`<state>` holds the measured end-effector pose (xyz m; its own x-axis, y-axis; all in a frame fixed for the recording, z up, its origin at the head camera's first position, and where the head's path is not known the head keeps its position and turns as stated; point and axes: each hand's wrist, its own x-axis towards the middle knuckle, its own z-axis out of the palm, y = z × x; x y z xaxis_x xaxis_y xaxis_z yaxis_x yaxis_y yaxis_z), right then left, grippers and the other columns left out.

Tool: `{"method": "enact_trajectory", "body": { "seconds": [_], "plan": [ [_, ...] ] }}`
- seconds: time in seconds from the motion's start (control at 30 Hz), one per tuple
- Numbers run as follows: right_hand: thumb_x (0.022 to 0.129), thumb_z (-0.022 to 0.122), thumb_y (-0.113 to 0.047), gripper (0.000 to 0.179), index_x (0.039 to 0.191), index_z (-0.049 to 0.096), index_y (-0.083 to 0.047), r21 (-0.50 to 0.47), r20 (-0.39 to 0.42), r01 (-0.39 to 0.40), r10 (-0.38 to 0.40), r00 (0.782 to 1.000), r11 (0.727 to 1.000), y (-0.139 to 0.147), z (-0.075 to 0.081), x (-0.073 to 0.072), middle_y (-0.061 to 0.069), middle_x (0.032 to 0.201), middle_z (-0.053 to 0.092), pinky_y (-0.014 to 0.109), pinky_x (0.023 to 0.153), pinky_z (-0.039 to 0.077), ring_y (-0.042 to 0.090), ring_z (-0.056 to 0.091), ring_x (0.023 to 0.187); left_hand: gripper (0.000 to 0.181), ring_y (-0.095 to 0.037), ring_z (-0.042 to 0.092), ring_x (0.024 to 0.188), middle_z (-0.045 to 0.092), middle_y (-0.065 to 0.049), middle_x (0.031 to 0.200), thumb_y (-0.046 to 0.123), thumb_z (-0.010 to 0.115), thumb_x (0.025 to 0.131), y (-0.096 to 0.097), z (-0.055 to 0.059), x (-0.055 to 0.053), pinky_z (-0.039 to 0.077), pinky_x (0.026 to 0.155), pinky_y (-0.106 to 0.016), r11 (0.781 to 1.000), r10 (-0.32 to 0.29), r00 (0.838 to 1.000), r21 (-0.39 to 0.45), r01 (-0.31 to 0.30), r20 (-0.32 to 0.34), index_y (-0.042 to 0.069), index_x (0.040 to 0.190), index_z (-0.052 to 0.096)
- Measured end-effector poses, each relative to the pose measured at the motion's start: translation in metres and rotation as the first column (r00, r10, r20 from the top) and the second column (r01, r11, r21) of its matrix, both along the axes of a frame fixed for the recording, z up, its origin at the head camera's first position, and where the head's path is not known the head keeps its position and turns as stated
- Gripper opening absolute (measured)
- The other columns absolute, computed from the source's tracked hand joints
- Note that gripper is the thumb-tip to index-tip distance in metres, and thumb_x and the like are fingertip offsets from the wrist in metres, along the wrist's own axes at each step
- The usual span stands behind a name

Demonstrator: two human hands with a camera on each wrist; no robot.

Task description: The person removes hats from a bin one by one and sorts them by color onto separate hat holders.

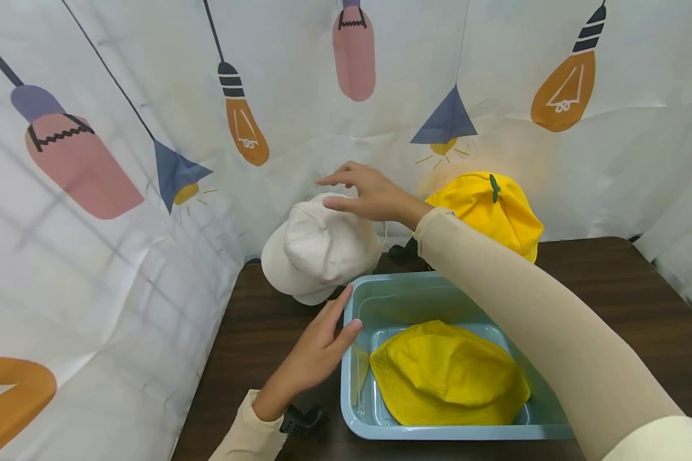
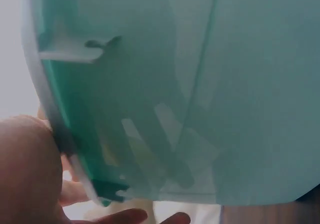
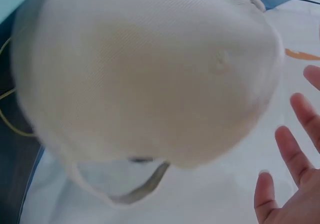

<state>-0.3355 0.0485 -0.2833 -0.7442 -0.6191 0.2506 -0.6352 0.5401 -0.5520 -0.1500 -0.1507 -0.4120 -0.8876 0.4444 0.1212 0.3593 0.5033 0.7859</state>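
A white cap (image 1: 331, 240) stands behind the back-left corner of a light-blue plastic basin (image 1: 352, 410), its brim toward the left. My right hand (image 1: 375, 195) reaches over the cap's crown with fingers spread, holding nothing. In the right wrist view, the cap (image 3: 145, 79) fills the middle with its back strap loop below, and the fingers (image 3: 295, 151) are apart from it. Fingers extended, my left hand (image 1: 317, 349) is at the basin's left rim; the left wrist view shows the basin wall (image 2: 250, 94) close up. Inside the basin lies a yellow bucket hat (image 1: 446, 378).
Another yellow hat (image 1: 490, 208) with a small green sprout stands at the back, partly behind my right forearm. The dark wooden table (image 1: 623, 301) meets a white curtain (image 1: 323, 77) printed with lamps at the back and sides. Something small and black (image 1: 403, 251) lies between the hats.
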Motion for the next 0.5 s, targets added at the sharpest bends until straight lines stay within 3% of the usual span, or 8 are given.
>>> {"method": "enact_trajectory", "body": {
  "seconds": [0.13, 0.23, 0.33, 0.5],
  "plan": [
    [0.097, 0.067, -0.048, 0.049, 0.143, 0.061, -0.032, -0.076, 0.003, 0.038, -0.038, 0.999, 0.996, 0.017, -0.002, 0.007, -0.001, 0.137, 0.057, 0.035, 0.094, 0.050, 0.015, 0.053, 0.117, 0.061, -0.025, 0.062, 0.125, 0.047, -0.008, 0.154, 0.033, 0.052, 0.108, -0.009, 0.010, -0.002, 0.054, 0.101, -0.048, 0.997, 0.077, 0.992, -0.005, -0.078, -0.104, 0.016, 0.162, 0.030],
    [0.095, 0.070, -0.048, 0.049, 0.140, 0.063, -0.031, -0.118, 0.003, 0.062, -0.062, 0.998, 0.991, 0.029, -0.006, 0.010, -0.002, 0.134, 0.058, 0.035, 0.092, 0.051, 0.015, 0.054, 0.115, 0.053, -0.025, 0.068, 0.116, 0.056, -0.007, 0.145, 0.029, 0.053, 0.108, -0.020, 0.021, -0.008, 0.060, 0.089, -0.041, 0.988, 0.157, 0.964, 0.028, -0.155, -0.213, 0.012, 0.156, 0.041],
    [0.094, 0.072, -0.047, 0.050, 0.139, 0.065, -0.028, -0.138, 0.020, 0.082, -0.080, 0.997, 0.987, 0.039, -0.012, 0.013, -0.002, 0.131, 0.059, 0.036, 0.091, 0.052, 0.018, 0.056, 0.114, 0.048, -0.026, 0.071, 0.111, 0.062, -0.008, 0.135, 0.021, 0.060, 0.104, -0.032, 0.030, -0.019, 0.062, 0.082, -0.042, 0.971, 0.238, 0.902, 0.073, -0.227, -0.359, 0.007, 0.149, 0.051],
    [0.091, 0.075, -0.047, 0.051, 0.137, 0.067, -0.027, -0.163, 0.076, 0.113, -0.101, 0.992, 0.980, 0.050, -0.028, 0.013, -0.003, 0.124, 0.059, 0.035, 0.087, 0.053, 0.020, 0.057, 0.111, 0.050, -0.027, 0.069, 0.105, 0.065, -0.015, 0.122, 0.013, 0.077, 0.091, -0.046, 0.035, -0.041, 0.062, 0.077, -0.047, 0.938, 0.337, 0.743, 0.133, -0.322, -0.578, 0.004, 0.139, 0.062]
  ]
}}
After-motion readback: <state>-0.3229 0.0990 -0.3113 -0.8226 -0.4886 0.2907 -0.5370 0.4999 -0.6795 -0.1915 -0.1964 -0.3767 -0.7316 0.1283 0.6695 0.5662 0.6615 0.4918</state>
